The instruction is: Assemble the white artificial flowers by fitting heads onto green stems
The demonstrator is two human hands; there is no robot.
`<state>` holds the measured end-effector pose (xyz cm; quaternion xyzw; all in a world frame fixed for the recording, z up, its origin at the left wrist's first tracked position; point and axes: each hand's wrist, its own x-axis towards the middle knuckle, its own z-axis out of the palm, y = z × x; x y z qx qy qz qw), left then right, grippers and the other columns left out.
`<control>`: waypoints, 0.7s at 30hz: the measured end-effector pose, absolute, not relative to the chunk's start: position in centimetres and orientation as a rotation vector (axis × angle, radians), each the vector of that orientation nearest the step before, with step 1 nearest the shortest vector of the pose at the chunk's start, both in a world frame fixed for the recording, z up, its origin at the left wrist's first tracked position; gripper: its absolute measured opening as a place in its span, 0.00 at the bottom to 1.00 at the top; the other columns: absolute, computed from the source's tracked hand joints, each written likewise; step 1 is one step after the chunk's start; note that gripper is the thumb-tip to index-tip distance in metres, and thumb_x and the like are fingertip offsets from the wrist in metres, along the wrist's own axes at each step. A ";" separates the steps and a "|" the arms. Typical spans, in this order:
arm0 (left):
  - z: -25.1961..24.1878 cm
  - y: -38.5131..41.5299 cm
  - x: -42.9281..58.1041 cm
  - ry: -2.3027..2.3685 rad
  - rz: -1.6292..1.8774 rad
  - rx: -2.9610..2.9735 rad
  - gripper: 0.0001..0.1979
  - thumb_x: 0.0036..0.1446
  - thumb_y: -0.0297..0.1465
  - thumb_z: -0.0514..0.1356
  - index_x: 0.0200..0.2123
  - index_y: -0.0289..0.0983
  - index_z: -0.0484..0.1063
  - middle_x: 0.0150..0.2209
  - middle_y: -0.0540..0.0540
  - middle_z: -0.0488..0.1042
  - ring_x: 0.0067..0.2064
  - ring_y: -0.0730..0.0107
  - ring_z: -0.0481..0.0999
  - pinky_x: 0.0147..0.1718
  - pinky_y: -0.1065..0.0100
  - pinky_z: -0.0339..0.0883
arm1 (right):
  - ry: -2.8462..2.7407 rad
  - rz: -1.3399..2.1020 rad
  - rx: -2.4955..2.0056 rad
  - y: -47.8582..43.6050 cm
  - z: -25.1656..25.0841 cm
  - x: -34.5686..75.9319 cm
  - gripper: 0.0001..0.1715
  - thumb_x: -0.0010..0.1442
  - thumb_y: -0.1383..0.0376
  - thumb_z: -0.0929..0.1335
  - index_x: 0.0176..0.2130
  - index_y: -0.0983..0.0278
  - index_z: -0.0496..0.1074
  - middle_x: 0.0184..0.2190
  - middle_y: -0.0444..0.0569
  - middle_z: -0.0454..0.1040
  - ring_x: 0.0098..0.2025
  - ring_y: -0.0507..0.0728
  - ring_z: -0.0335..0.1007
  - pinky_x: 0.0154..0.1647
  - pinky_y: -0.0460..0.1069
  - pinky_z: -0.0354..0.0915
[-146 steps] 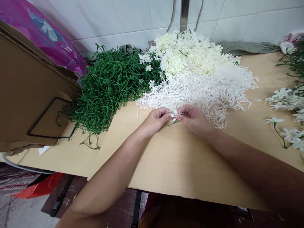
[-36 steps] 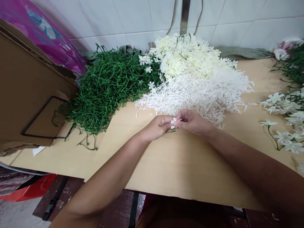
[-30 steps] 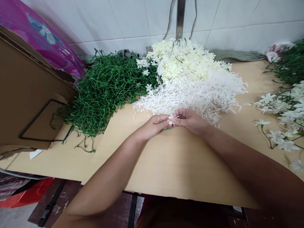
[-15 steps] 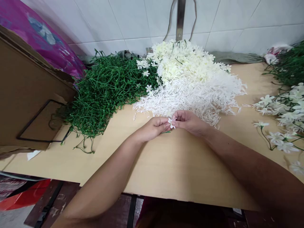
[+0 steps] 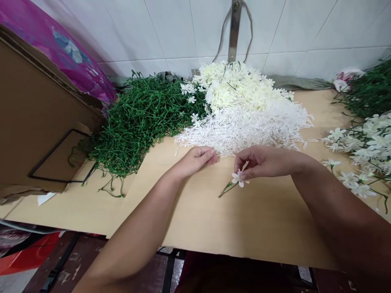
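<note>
My right hand (image 5: 258, 162) pinches a white artificial flower (image 5: 238, 178) between thumb and fingers. The flower's short green stem (image 5: 227, 189) points down and left over the board. My left hand (image 5: 201, 160) is closed, thumb against the curled fingers, at the front edge of a heap of thin white stamens (image 5: 247, 128); whatever it may hold is hidden. Behind that heap lies a pile of cream-white flower heads (image 5: 241, 87). A large tangle of green plastic stems (image 5: 146, 118) spreads to the left of my left hand.
Assembled white flowers on stems (image 5: 362, 179) lie at the right, with more green stems (image 5: 369, 89) behind them. A cardboard box (image 5: 42, 110) and a purple bag (image 5: 70, 44) stand at the left. A tiled wall (image 5: 171, 32) backs the tan tabletop (image 5: 195, 219).
My hands, together at the flower before, have parted. My right hand has drawn the stemmed flower right and toward me; my left hand has let go of it. The view has shifted slightly.
</note>
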<state>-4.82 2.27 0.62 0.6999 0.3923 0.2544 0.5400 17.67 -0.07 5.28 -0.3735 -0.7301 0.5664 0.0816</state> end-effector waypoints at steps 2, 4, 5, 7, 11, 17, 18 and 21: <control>0.2 2.6 -5.0 0.981 0.617 1.689 0.20 0.54 0.45 0.54 0.23 0.33 0.69 0.20 0.51 0.63 0.24 0.77 0.60 0.25 0.72 0.55 | -2.213 1.470 -1.289 -0.1 5.8 18.2 0.13 0.50 0.60 0.70 0.34 0.65 0.72 0.28 0.46 0.74 0.29 0.50 0.68 0.28 0.45 0.61; -0.2 2.8 -4.9 1.001 0.604 1.733 0.18 0.55 0.43 0.54 0.24 0.34 0.69 0.21 0.51 0.63 0.24 0.77 0.60 0.25 0.72 0.55 | -2.166 1.337 -1.363 0.0 6.0 18.6 0.14 0.50 0.58 0.69 0.35 0.64 0.73 0.26 0.45 0.73 0.26 0.49 0.66 0.25 0.45 0.58; -0.4 2.9 -4.9 1.007 0.596 1.753 0.17 0.56 0.42 0.54 0.24 0.34 0.69 0.21 0.51 0.63 0.24 0.77 0.61 0.26 0.72 0.55 | -2.135 1.309 -1.362 0.0 6.1 18.7 0.15 0.50 0.57 0.69 0.35 0.64 0.73 0.25 0.45 0.73 0.25 0.49 0.65 0.24 0.45 0.57; -0.8 3.1 -4.8 1.025 0.596 1.770 0.16 0.56 0.40 0.53 0.25 0.34 0.69 0.21 0.51 0.64 0.25 0.76 0.62 0.27 0.72 0.56 | -2.080 1.234 -1.346 0.2 6.0 18.5 0.14 0.51 0.57 0.68 0.33 0.65 0.73 0.25 0.45 0.72 0.25 0.49 0.64 0.24 0.45 0.58; -1.2 3.6 -4.7 1.063 0.643 1.745 0.16 0.55 0.40 0.54 0.24 0.34 0.70 0.20 0.51 0.65 0.24 0.76 0.62 0.27 0.71 0.57 | -2.065 0.869 -1.397 1.2 4.9 16.2 0.07 0.54 0.64 0.67 0.28 0.65 0.72 0.27 0.47 0.73 0.29 0.50 0.66 0.31 0.47 0.61; -1.1 4.2 -4.8 1.044 0.766 1.627 0.18 0.51 0.44 0.57 0.21 0.35 0.69 0.18 0.51 0.65 0.22 0.77 0.62 0.25 0.72 0.56 | -2.425 0.190 -1.453 4.5 2.5 10.9 0.14 0.55 0.69 0.65 0.42 0.70 0.73 0.40 0.60 0.72 0.45 0.63 0.65 0.42 0.53 0.60; -1.1 4.2 -4.8 1.041 0.785 1.602 0.18 0.50 0.44 0.58 0.20 0.35 0.69 0.18 0.51 0.65 0.22 0.77 0.62 0.24 0.72 0.56 | -2.494 0.115 -1.473 5.1 2.3 10.4 0.15 0.55 0.69 0.65 0.43 0.71 0.72 0.41 0.62 0.71 0.46 0.65 0.64 0.42 0.54 0.59; -1.4 4.4 -4.7 1.047 0.825 1.554 0.18 0.48 0.45 0.59 0.21 0.35 0.69 0.17 0.51 0.65 0.21 0.77 0.62 0.24 0.72 0.55 | -2.579 0.049 -1.522 6.3 2.2 9.9 0.13 0.55 0.71 0.64 0.40 0.70 0.73 0.39 0.61 0.71 0.44 0.65 0.64 0.39 0.53 0.58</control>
